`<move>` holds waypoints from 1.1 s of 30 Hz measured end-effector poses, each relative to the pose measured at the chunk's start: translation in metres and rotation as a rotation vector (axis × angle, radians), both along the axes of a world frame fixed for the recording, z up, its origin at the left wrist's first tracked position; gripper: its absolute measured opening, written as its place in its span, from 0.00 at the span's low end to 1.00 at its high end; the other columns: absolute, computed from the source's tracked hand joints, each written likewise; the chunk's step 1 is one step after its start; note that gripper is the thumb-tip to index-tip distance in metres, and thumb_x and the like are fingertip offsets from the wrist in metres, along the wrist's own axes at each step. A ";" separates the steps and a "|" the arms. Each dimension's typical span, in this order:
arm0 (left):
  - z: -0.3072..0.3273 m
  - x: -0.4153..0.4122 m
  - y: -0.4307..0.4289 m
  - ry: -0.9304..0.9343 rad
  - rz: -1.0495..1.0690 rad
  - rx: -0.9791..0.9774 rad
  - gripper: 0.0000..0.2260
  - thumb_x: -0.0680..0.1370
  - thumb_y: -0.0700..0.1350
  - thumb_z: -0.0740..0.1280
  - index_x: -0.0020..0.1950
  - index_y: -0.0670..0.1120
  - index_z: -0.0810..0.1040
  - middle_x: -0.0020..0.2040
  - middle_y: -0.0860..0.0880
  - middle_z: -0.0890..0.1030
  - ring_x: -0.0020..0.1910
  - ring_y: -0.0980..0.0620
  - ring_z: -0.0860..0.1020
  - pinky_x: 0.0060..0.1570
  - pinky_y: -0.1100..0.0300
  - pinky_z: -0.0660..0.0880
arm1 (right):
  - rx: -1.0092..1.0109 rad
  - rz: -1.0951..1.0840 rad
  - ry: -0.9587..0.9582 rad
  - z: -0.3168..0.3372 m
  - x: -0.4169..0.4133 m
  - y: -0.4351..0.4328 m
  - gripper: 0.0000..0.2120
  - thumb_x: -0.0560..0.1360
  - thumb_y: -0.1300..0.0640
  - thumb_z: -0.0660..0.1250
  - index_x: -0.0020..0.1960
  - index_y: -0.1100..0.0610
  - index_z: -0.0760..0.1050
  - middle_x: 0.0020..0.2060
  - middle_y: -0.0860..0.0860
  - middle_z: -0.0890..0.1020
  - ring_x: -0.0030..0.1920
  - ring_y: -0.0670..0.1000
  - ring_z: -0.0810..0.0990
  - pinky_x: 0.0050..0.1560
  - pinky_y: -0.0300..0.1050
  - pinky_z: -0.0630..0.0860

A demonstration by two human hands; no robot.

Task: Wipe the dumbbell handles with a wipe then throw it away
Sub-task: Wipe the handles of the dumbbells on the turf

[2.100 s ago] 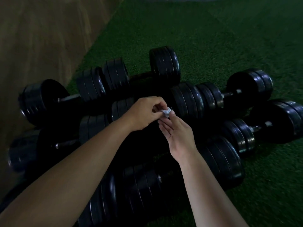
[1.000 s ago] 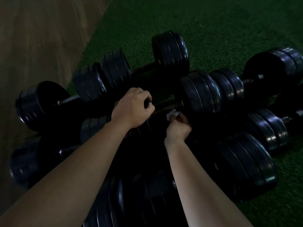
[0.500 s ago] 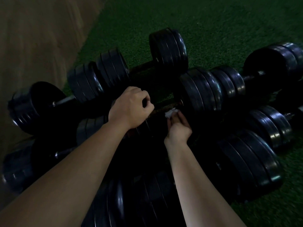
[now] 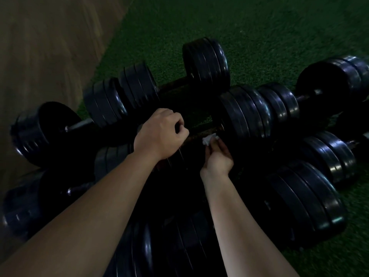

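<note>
White wipe, one, pinched by right hand fingers; left hand fingers grip handle.

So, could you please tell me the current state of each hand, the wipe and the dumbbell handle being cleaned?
Dumbbell handle: lying across the pile, not lifted.
Wipe: crumpled, pressed to the dumbbell handle beside the plates.
Left hand: fingers curled, apparently gripping the dumbbell handle.
Right hand: pinching the wipe.
Other dumbbells: heaped on green turf.
</note>
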State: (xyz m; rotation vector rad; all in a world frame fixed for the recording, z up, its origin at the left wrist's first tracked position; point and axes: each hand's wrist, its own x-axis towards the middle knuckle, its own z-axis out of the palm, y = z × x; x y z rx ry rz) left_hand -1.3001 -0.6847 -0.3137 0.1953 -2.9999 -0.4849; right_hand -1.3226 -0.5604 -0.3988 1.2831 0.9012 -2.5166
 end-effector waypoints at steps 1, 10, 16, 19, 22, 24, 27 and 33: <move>0.000 0.000 0.000 0.002 0.002 0.003 0.08 0.77 0.50 0.63 0.47 0.48 0.80 0.46 0.53 0.79 0.57 0.55 0.72 0.51 0.58 0.72 | -0.013 0.020 0.005 0.002 0.004 -0.003 0.11 0.75 0.72 0.66 0.41 0.59 0.79 0.37 0.55 0.80 0.39 0.52 0.79 0.49 0.45 0.79; 0.001 0.002 0.002 -0.009 0.014 0.002 0.09 0.78 0.50 0.62 0.49 0.48 0.80 0.50 0.53 0.79 0.62 0.54 0.72 0.52 0.60 0.70 | -0.056 0.052 -0.061 0.013 0.002 0.006 0.08 0.76 0.71 0.66 0.45 0.60 0.77 0.38 0.55 0.80 0.37 0.50 0.79 0.35 0.37 0.79; 0.001 0.003 0.002 -0.009 0.033 0.012 0.09 0.78 0.50 0.62 0.48 0.49 0.80 0.49 0.54 0.80 0.63 0.56 0.72 0.52 0.59 0.72 | -0.120 -0.158 -0.106 0.018 0.000 -0.001 0.08 0.75 0.72 0.67 0.50 0.62 0.78 0.41 0.53 0.81 0.38 0.48 0.80 0.29 0.33 0.77; 0.000 0.003 0.001 -0.009 0.034 0.021 0.09 0.78 0.50 0.62 0.47 0.49 0.80 0.49 0.54 0.80 0.62 0.56 0.72 0.52 0.58 0.73 | -0.154 -0.191 -0.113 0.016 -0.004 0.005 0.06 0.74 0.69 0.70 0.43 0.60 0.79 0.41 0.53 0.82 0.39 0.48 0.81 0.30 0.34 0.78; 0.000 0.003 0.001 -0.009 0.032 0.023 0.10 0.78 0.51 0.61 0.47 0.49 0.80 0.49 0.54 0.80 0.62 0.56 0.73 0.52 0.58 0.73 | -0.140 -0.176 -0.110 0.013 -0.006 0.004 0.05 0.74 0.66 0.71 0.49 0.61 0.81 0.47 0.55 0.83 0.44 0.49 0.82 0.42 0.38 0.81; 0.000 0.003 0.001 -0.009 0.033 0.025 0.10 0.78 0.51 0.61 0.47 0.49 0.80 0.49 0.54 0.80 0.62 0.56 0.72 0.53 0.57 0.74 | -0.098 -0.083 -0.054 0.012 -0.002 0.000 0.12 0.76 0.64 0.70 0.59 0.63 0.79 0.45 0.53 0.82 0.43 0.47 0.81 0.43 0.36 0.79; 0.000 0.003 0.001 -0.007 0.041 0.028 0.10 0.78 0.51 0.61 0.46 0.49 0.80 0.49 0.54 0.80 0.62 0.56 0.72 0.53 0.56 0.74 | -0.057 0.063 -0.025 0.008 0.006 -0.003 0.10 0.78 0.63 0.68 0.59 0.62 0.79 0.41 0.52 0.81 0.41 0.47 0.80 0.35 0.35 0.78; -0.003 0.003 0.000 -0.023 0.047 0.032 0.10 0.78 0.52 0.61 0.46 0.50 0.80 0.50 0.55 0.79 0.62 0.57 0.72 0.52 0.57 0.74 | -0.099 0.313 0.043 0.001 0.022 -0.003 0.08 0.80 0.68 0.62 0.45 0.60 0.77 0.37 0.53 0.81 0.40 0.48 0.80 0.45 0.37 0.79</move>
